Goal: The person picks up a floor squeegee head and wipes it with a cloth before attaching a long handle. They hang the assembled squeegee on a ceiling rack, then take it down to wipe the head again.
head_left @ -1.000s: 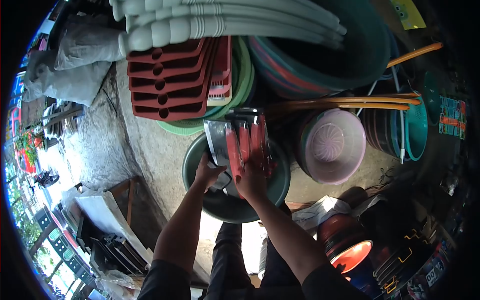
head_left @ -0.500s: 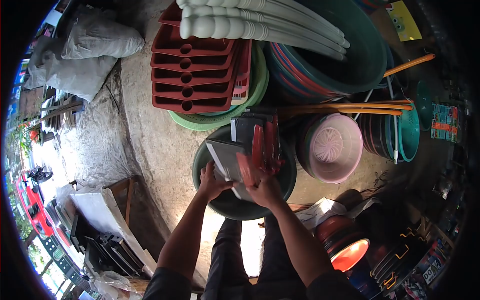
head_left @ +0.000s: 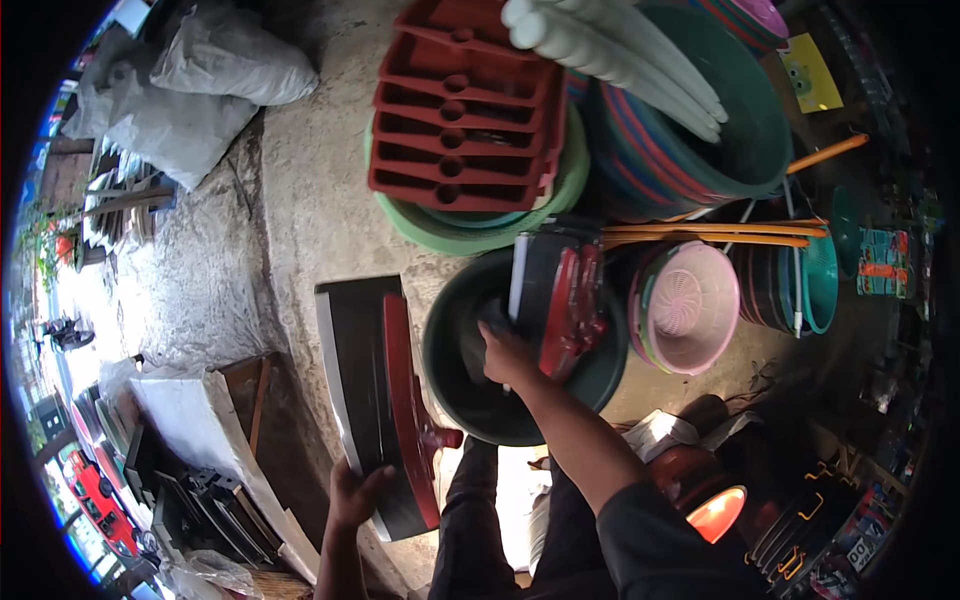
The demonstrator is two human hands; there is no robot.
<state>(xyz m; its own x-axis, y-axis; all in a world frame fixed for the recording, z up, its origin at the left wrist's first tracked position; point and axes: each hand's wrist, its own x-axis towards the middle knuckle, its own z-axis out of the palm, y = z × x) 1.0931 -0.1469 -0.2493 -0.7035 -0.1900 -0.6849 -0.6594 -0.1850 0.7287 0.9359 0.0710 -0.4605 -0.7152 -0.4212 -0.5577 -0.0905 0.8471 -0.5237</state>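
My left hand (head_left: 358,494) grips the lower end of a long floor squeegee head (head_left: 365,400), with a wide black blade, a red bar and a red socket. It is held out over the floor, left of a dark green tub (head_left: 440,405). Inside the tub, my right hand (head_left: 508,358) has its fingers curled at a dark, blurred thing that I cannot make out. Close beside that hand, several more black-and-red squeegee heads (head_left: 560,300) lean together at the tub's right side.
Red trays (head_left: 450,140) are stacked in a light green basin (head_left: 425,232) beyond the tub. White turned poles (head_left: 630,65) lie over a large green tub (head_left: 745,150). A pink basket (head_left: 690,305) and orange sticks (head_left: 720,235) are at right. Grey sacks (head_left: 225,60) lie far left.
My left hand has carried one squeegee head out of the tub, left and toward me. My right hand has let go of it and stays in the tub. The view has shifted.
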